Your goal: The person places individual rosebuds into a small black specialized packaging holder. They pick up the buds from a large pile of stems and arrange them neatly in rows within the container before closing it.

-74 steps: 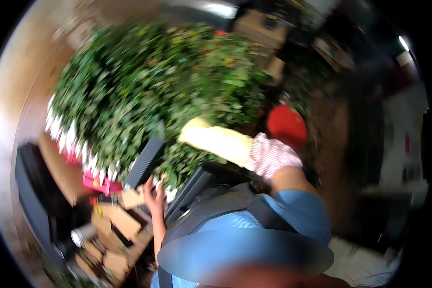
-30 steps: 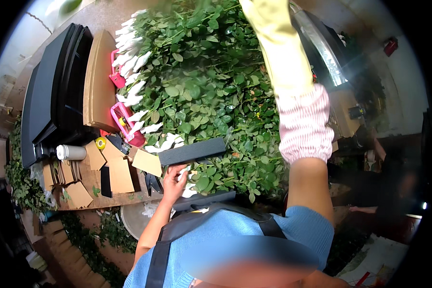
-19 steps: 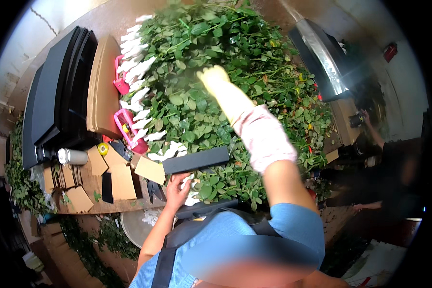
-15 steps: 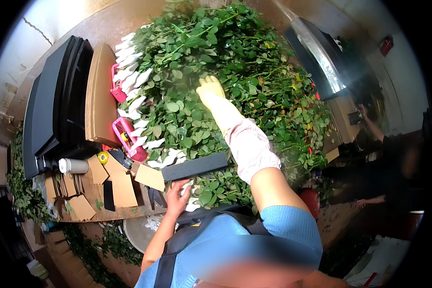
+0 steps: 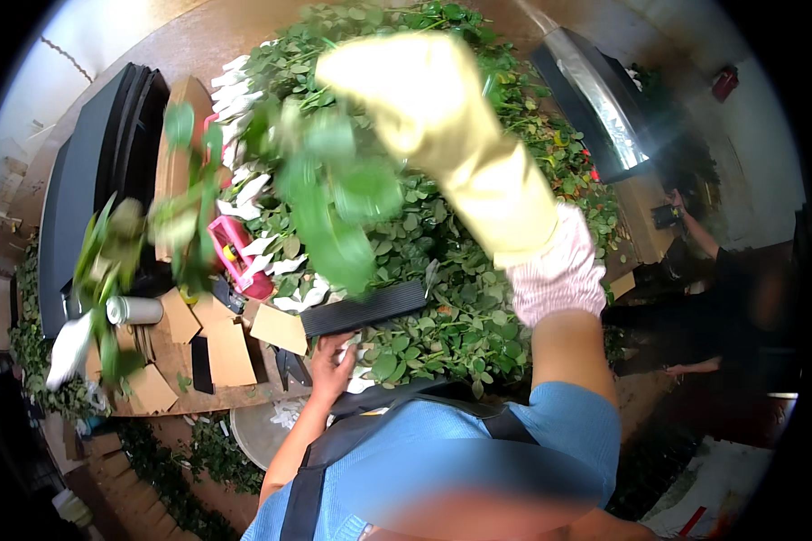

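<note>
Looking down at the table, we see our right hand, in a pale yellow glove with a pink-and-white striped cuff, raised high and close to the camera over the big heap of leafy green stems. A blurred green stem with broad leaves hangs just below and left of the glove; the fingers seem closed around its top, though the blur keeps us from being sure of the grip. More blurred stems with a white wrapped end show at the far left of the view, well apart from the glove.

Our left hand is bare and low, near our body, at the near edge of the heap. Its fingers are curled on white wrapped stem ends right under a black ribbed bar that lies across the leaves; whether they touch the bar itself we cannot tell.

Left of the bar, pieces of brown cardboard lie scattered on the table, with a white cylindrical cup on its side beside them. A pink tool sits among white wrapped stem ends at the left edge of the heap. Farther left, a stack of black trays stands on edge next to a brown board. On the far right a long shiny metal trough runs beside the greenery, and past it another person's arm reaches in.
</note>
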{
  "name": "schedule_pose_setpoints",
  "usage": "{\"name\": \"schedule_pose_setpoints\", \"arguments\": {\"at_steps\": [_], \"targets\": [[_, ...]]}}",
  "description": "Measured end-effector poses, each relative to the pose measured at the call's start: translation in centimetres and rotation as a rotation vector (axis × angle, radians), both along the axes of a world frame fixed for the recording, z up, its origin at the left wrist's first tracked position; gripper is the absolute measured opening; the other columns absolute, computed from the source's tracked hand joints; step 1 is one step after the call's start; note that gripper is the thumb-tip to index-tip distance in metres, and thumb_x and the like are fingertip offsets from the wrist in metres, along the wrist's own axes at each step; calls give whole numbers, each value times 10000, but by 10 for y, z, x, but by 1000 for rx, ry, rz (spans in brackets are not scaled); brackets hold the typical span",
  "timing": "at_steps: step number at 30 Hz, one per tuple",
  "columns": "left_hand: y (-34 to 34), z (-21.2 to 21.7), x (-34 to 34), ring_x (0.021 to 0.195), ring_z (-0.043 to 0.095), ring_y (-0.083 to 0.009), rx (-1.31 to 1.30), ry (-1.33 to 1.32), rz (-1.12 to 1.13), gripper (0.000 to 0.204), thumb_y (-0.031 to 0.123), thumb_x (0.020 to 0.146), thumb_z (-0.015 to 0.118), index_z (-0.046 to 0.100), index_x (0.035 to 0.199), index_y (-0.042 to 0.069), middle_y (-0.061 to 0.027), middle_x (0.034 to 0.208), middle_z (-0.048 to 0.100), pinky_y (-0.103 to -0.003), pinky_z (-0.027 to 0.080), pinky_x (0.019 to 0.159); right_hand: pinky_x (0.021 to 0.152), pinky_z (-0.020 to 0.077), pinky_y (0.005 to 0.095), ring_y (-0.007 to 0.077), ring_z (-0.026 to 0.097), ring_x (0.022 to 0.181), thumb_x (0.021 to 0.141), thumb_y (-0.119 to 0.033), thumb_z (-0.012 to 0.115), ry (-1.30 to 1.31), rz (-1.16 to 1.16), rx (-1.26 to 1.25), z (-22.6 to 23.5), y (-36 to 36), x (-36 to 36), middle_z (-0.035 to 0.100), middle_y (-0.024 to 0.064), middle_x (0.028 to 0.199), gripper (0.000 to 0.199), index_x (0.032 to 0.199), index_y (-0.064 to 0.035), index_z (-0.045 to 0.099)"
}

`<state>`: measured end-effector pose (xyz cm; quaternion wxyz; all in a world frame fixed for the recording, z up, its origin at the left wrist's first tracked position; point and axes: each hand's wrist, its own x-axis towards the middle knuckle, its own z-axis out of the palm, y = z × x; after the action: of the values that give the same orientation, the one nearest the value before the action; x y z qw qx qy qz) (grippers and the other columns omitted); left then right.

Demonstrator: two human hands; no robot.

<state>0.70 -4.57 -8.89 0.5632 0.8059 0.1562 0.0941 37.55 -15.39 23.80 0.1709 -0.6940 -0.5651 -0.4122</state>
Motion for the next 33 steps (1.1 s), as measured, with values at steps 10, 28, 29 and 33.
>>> {"name": "schedule_pose_setpoints", "arguments": {"at_steps": [10,28,29,33], "targets": [[-5,-4,9,905,642,-170,-51,-24,-10,286,77,907,757,737,1192,68,-76,1035,677,-284,537,809,880,573,424,221,704,1003,881,-279,755,741,-817,-1122,-99,34,52,744,48,1134,293,1136,-138,735],[-1,-4,6,965,665,-192,-53,-3,-23,274,97,917,745,732,1191,81,-76,1077,684,-314,561,834,991,523,411,336,645,1206,905,-140,667,1246,-566,-612,-233,-3,60,657,160,1339,595,1481,-150,519],[-2,-4,7,968,666,-192,-69,-4,-26,275,97,917,745,732,1191,80,-76,1079,685,-315,560,835,985,524,400,322,650,1197,909,-124,659,1263,-588,-526,-233,-1,61,663,159,1325,571,1467,-146,536],[-3,0,4,985,666,-187,-72,-26,-4,276,95,916,745,731,1191,79,-75,1079,693,-317,559,834,910,534,309,192,662,1028,1007,-25,519,1441,-472,-153,-184,20,34,676,142,1279,415,1397,-119,624]]}}
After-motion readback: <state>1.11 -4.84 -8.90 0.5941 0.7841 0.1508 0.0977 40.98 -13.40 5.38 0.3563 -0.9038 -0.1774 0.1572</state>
